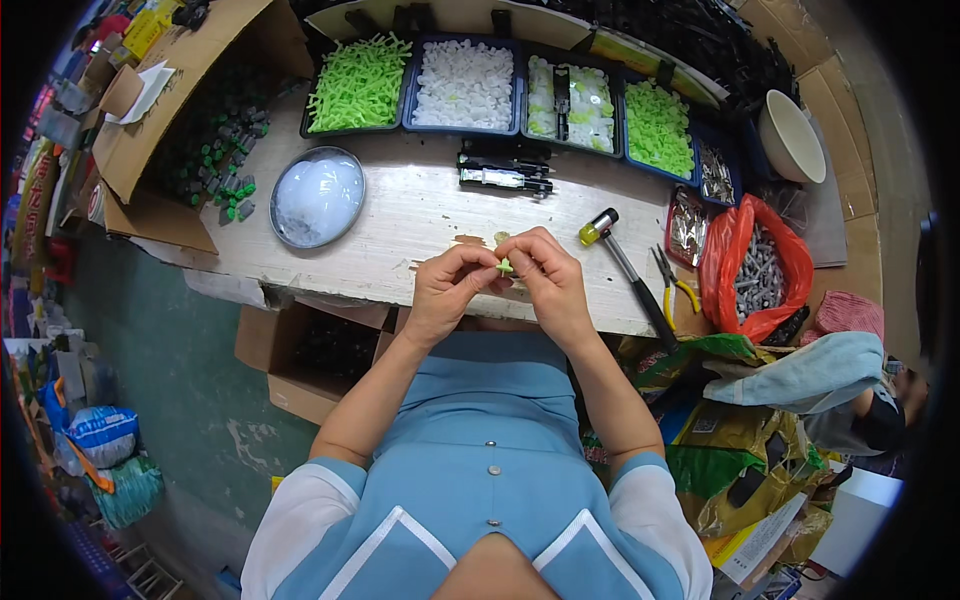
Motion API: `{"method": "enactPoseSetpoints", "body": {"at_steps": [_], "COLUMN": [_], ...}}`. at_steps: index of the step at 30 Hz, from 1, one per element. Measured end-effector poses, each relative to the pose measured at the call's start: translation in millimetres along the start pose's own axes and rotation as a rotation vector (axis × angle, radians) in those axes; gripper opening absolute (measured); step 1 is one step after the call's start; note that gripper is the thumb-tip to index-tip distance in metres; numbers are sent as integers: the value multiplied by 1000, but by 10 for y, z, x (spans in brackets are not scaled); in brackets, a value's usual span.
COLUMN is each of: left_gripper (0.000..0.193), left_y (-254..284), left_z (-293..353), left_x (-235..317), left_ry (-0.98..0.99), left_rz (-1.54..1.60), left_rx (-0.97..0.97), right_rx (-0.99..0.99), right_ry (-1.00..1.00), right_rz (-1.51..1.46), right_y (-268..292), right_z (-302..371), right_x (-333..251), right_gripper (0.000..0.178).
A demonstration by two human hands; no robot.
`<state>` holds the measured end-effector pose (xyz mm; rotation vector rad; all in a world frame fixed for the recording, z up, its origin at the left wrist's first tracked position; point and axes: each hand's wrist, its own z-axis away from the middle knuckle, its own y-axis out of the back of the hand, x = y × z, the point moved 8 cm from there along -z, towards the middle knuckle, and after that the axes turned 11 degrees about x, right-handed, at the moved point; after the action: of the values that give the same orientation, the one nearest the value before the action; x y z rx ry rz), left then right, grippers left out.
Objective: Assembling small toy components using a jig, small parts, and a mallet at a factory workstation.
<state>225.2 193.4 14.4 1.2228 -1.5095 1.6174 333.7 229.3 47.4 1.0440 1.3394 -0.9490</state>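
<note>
Both my hands meet over the front edge of the white worktable. Between their fingertips is a small light-green plastic part. My left hand pinches it from the left, thumb against forefinger. My right hand closes on it from the other side, and its fingers hide some of the part. Just beyond the fingers, a small yellowish round piece shows on the table. To the right of my right hand lies a hammer with a yellow-tipped head and black grip.
Trays of green sticks, white pieces and green pieces line the back. Black assembled parts lie before them. A round dish stands left. Yellow-handled pliers and a red bag of metallic parts are right.
</note>
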Motion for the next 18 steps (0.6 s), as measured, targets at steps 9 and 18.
{"method": "enactPoseSetpoints", "body": {"at_steps": [9, 18], "left_gripper": [9, 16], "left_y": [68, 85], "left_z": [-2, -17], "left_x": [-10, 239], "left_ry": [-57, -532], "left_rz": [-5, -871], "left_rx": [38, 86], "right_rx": [104, 29], "right_ry": [446, 778], "right_rz": [432, 915], "right_y": [75, -20], "right_z": [147, 73], "right_x": [-267, -197], "right_gripper": [9, 14]}}
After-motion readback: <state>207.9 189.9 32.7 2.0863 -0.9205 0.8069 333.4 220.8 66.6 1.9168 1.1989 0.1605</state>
